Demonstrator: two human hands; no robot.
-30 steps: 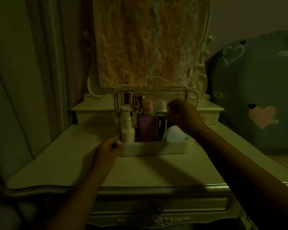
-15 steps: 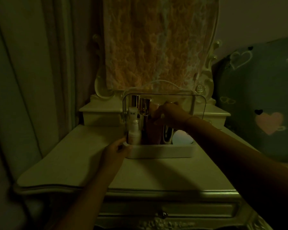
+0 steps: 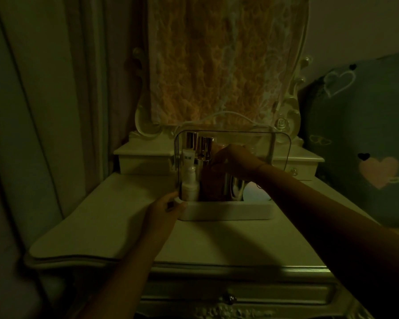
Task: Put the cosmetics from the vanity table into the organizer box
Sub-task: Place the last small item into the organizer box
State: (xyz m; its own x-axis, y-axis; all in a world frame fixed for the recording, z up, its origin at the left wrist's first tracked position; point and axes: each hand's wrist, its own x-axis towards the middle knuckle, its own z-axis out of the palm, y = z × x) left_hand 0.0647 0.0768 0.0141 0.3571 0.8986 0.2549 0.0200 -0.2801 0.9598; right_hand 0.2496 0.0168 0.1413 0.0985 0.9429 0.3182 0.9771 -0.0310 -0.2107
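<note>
Dim light. Box (image 3: 228,211) sits mid-table (image 3: 115,226), toward the back: white base, clear walls, front side not closed.

Left grip (image 3: 168,207), a bare hand, holds the box's front-left corner. Its thumb is on the rim and its fingers are curled against the base.

Right grip (image 3: 230,160) reaches into the box from the right, with the forearm crossing over the right rim. Fingers curl down over the top of the pink bottle (image 3: 211,185) and grip it. The bottle stands upright inside the box, left of centre, with its cap just showing above the knuckles.

Cosmetics in the box:
- White pump bottle (image 3: 189,187) at the front left, upright.
- White tube (image 3: 188,156) just behind the pump bottle.
- Two gold caps (image 3: 205,146) at the back left.
- Chrome item (image 3: 236,187) just right of the pink bottle, partly hidden by the wrist.
- Pale round thing (image 3: 253,192) to the right of it, under the forearm; can't tell what it is.

Behind the box is a mirror frame (image 3: 286,116) draped with a lace cloth (image 3: 217,65). A curtain (image 3: 32,111) hangs on the left and a heart-print cushion (image 3: 366,146) sits on the right.
</note>
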